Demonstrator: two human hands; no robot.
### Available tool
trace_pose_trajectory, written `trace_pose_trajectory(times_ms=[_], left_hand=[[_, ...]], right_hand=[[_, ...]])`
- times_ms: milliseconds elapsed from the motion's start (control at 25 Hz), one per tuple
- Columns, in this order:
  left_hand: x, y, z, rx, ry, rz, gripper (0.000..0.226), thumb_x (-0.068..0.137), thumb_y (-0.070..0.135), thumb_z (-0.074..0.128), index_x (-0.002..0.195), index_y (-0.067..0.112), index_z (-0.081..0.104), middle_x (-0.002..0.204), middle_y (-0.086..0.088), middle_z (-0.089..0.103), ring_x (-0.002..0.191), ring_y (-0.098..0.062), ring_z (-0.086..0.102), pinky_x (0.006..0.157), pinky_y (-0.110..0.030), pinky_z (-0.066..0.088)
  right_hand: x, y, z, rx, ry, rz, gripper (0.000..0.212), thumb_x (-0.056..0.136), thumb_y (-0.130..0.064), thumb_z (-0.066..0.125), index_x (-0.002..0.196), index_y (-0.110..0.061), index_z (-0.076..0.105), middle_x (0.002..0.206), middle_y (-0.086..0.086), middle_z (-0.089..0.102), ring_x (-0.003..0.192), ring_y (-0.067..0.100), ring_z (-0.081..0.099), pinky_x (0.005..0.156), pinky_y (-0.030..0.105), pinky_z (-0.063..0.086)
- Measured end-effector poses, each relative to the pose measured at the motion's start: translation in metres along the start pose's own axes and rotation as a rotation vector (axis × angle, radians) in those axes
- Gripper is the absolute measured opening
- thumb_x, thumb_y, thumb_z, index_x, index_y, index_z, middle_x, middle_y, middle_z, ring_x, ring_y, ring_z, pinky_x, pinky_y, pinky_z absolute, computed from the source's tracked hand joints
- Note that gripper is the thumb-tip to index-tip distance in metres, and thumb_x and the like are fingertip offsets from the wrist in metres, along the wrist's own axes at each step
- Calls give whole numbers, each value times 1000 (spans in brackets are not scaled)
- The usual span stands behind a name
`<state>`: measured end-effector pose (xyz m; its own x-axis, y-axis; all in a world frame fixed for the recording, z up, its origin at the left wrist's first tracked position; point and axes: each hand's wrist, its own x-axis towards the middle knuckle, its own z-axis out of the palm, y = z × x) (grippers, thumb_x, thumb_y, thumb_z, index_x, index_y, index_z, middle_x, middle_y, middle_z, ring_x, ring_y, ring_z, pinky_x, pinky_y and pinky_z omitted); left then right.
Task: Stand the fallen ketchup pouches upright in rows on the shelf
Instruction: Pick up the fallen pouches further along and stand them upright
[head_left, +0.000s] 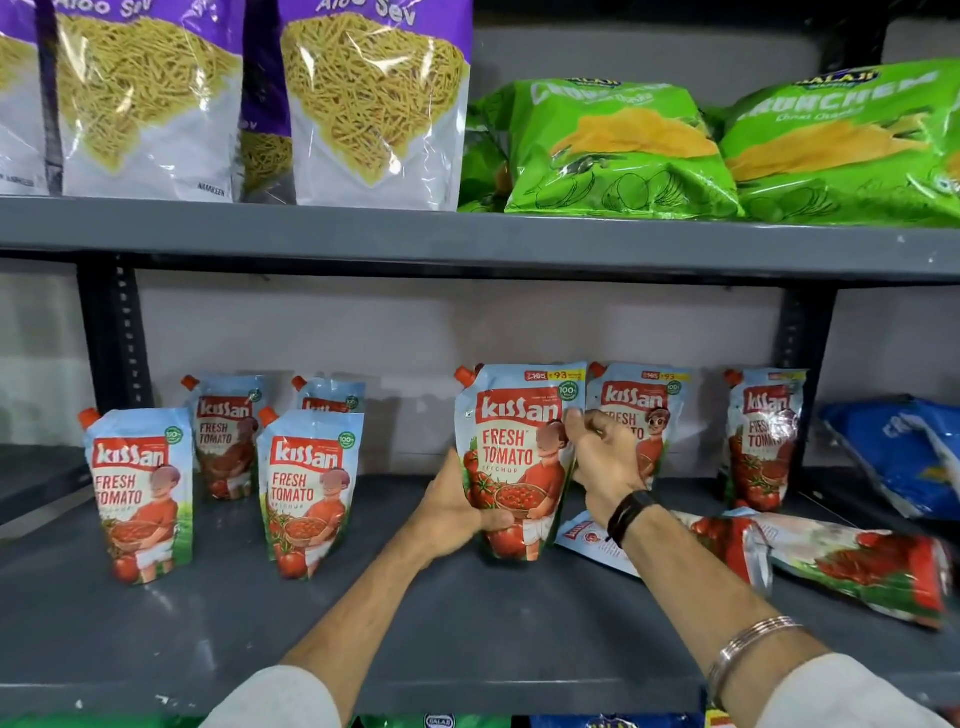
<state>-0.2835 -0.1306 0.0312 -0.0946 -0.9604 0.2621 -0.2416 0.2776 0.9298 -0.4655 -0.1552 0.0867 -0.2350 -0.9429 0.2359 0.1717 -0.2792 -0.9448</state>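
Both hands hold one upright Kissan ketchup pouch (514, 457) at the middle of the dark grey shelf (208, 623). My left hand (452, 512) grips its lower left edge and my right hand (602, 462) its right side. Four pouches stand at the left in two rows, the front ones being a front left pouch (140, 493) and a second front pouch (309, 488). Two more stand at the back right: a rear pouch (641, 415) and a far right pouch (761, 436). Two fallen pouches (857, 566) lie flat on the right.
A blue snack bag (898, 452) leans at the far right of the shelf. The shelf above (467, 239) carries purple Aloo Sev bags (374, 104) and green chip bags (623, 150). A black upright post (117, 338) stands at the back left.
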Motion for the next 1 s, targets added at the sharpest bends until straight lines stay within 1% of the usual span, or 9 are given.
trace_pose_trajectory(times_ms=[200, 320, 440, 560, 640, 720, 840, 920, 1000], left_hand=[[-2, -19, 5, 39, 0, -41, 95, 66, 0, 90, 142, 26, 39, 138, 1, 63, 131, -20, 58, 111, -54, 49], [-5, -14, 6, 74, -14, -51, 97, 68, 2, 90, 145, 27, 36, 139, 3, 61, 132, -18, 56, 112, -50, 48], [-8, -10, 6, 86, -36, -46, 95, 71, 4, 89, 146, 27, 36, 139, 3, 61, 130, -16, 57, 112, -48, 49], [-11, -5, 2, 29, -43, -37, 59, 85, 23, 81, 135, 32, 51, 128, 12, 67, 112, -1, 65, 97, -32, 57], [-9, 7, -1, -62, 86, 14, 28, 95, 33, 67, 123, 35, 62, 119, 17, 71, 96, 6, 72, 77, -19, 61], [-2, 20, -3, -125, 238, 75, 12, 99, 32, 61, 107, 37, 68, 110, 11, 77, 94, 1, 75, 77, -24, 64], [5, 29, -2, -135, 336, 53, 17, 99, 28, 62, 89, 28, 76, 96, 3, 82, 92, -14, 79, 79, -37, 65], [8, 30, -1, -142, 344, 4, 22, 99, 28, 62, 87, 20, 78, 89, 3, 83, 91, -19, 79, 74, -38, 66], [11, 32, -2, -123, 382, -8, 28, 100, 27, 61, 95, 5, 77, 93, -6, 83, 92, -25, 79, 78, -46, 65]], right_hand=[[-3, 25, -17, -59, -101, 16, 24, 102, -23, 53, 107, -4, 67, 112, 12, 76, 105, 27, 71, 91, 49, 58], [-9, 27, -29, -72, -203, 0, 27, 103, -24, 51, 116, -6, 67, 117, 6, 74, 108, 17, 69, 95, 41, 55], [-17, 32, -42, -120, -346, 12, 26, 101, -18, 56, 123, -10, 65, 118, 2, 73, 107, 13, 69, 89, 31, 57], [-29, 50, -53, -411, -513, 62, 38, 91, 10, 56, 123, -9, 66, 115, 0, 73, 108, 14, 67, 90, 29, 57], [-36, 62, -51, -590, -502, 72, 41, 82, 20, 50, 113, -2, 67, 100, 4, 73, 98, 20, 67, 86, 34, 56], [-36, 68, -47, -690, -421, 2, 27, 79, 14, 57, 98, -1, 69, 86, 5, 73, 85, 21, 68, 79, 38, 55], [-33, 72, -45, -832, -301, -97, 8, 80, 0, 64, 86, 2, 68, 80, 13, 75, 76, 27, 70, 71, 40, 56], [-33, 74, -43, -873, -267, -149, 5, 82, -2, 61, 77, -3, 64, 73, 10, 72, 70, 26, 66, 65, 37, 53], [-34, 74, -42, -925, -275, -204, 12, 83, 0, 57, 83, -8, 65, 81, 6, 73, 78, 23, 66, 67, 34, 54]])
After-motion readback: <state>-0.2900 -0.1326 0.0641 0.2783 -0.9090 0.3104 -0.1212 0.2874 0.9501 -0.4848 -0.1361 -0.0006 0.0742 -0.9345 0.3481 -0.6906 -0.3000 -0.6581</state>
